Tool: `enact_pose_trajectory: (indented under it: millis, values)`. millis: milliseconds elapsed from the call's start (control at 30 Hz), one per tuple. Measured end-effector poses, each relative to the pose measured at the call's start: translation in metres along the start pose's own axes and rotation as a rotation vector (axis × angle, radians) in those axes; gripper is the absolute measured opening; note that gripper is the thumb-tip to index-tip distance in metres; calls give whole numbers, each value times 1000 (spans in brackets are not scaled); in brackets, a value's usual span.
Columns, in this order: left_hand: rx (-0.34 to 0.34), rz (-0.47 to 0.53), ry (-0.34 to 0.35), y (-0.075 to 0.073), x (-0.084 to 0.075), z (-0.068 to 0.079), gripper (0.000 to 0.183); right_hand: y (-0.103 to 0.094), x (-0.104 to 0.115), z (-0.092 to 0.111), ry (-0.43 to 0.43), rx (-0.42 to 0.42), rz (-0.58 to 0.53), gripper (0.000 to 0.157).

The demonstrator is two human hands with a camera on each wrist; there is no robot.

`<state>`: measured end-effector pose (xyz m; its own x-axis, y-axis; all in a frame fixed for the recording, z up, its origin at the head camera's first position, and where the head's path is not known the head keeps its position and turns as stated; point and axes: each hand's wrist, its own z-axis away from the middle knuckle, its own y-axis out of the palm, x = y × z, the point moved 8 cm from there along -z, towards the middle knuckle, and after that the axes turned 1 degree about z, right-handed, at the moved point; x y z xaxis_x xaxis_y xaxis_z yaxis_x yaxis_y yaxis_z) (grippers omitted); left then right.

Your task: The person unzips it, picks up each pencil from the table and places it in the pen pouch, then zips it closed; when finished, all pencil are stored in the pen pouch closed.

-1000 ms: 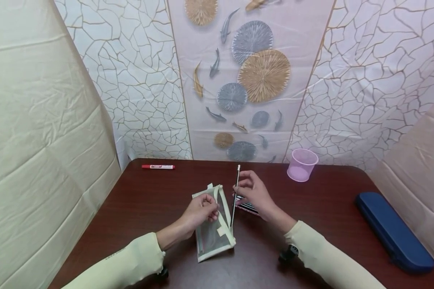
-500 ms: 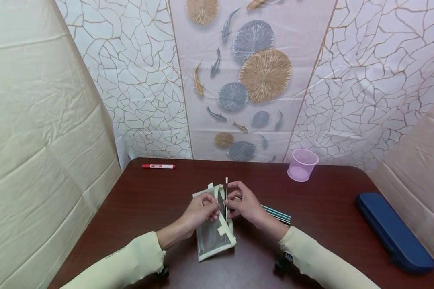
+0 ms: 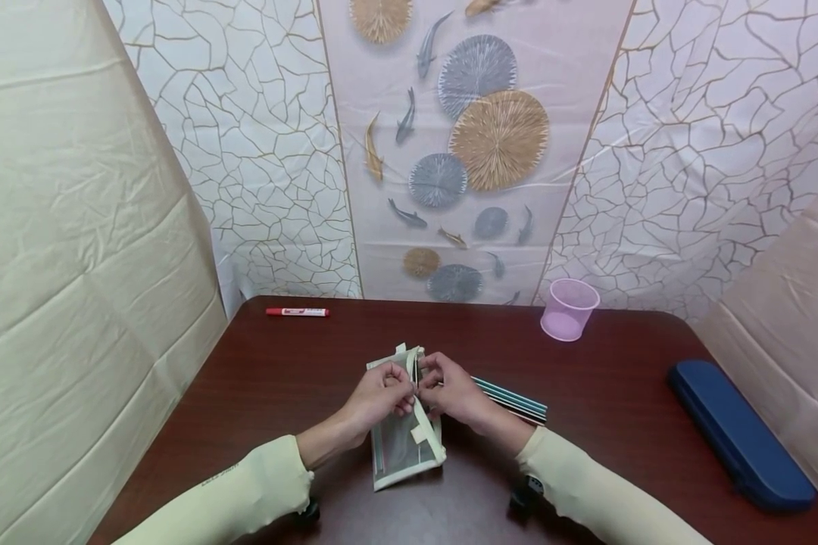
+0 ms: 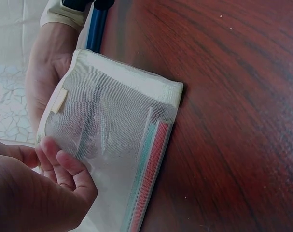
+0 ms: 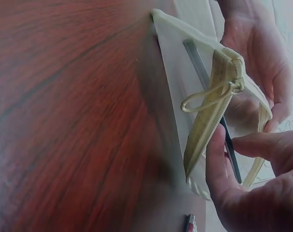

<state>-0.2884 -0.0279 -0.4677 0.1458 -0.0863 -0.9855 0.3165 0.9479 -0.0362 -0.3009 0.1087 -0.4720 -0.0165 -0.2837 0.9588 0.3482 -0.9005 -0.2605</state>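
Note:
A cream-edged mesh pencil pouch [image 3: 398, 448] lies tilted at the middle of the table, its zip mouth spread. My left hand [image 3: 380, 392] pinches the near lip of that mouth between thumb and fingers. At the mouth's right side, my right hand [image 3: 455, 390] holds a dark pencil [image 5: 229, 147] between thumb and fingers. Most of this pencil is inside the pouch, showing through the mesh in the right wrist view. A red pencil [image 4: 155, 162] and a teal one [image 4: 139, 169] lie along the pouch's bottom, inside it.
Several teal and dark pencils [image 3: 514, 400] lie on the table [image 3: 279, 401] behind the right wrist. A red-and-white marker [image 3: 298, 312] is at the back left, a pink cup [image 3: 567, 314] at the back right. A long blue case [image 3: 743, 435] lies by the right edge.
My right hand has moved left and brought the dark pencil from beside the pouch down into its mouth. The pencils on the table have come into view behind it. The left hand keeps its place.

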Motion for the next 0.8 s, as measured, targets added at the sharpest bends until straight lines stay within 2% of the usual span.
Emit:
enact_pose_trajectory:
  millis: [200,500,667,800]
  values:
    - [-3,-1,2,-1,0,1,9,-3,1,-4,-20,-15,30,51]
    - [-14,3,4,-4,1,2,10,-21,8,0,-42,-32,-48,60]
    - [-23,1,4,-5,-1,2,12,-40,10,3,-103,-86,-69,55]
    - [-25,2,4,-4,-2,2,11,-55,13,7,-172,-126,-32,54]
